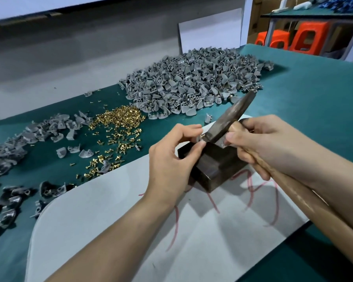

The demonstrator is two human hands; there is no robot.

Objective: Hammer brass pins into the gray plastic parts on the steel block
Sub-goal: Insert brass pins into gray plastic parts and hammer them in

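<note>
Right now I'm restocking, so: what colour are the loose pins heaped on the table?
Shiny brass-gold pins, best seen in the head view.

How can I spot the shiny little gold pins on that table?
Start at the long teal-green table. Just left of the big heap of gray plastic parts lies a smaller, scattered heap of tiny brass pins. Their shiny gold colour sets them apart from the dull gray pieces around them.

Green-covered worktable [314, 94] stood beside grey floor [90, 47]. White panel [210, 29] stood upright at far edge. Second green-topped table [314, 15] behind; orange plastic stools [308, 37] beneath; cardboard boxes [255, 21] beyond.
</note>
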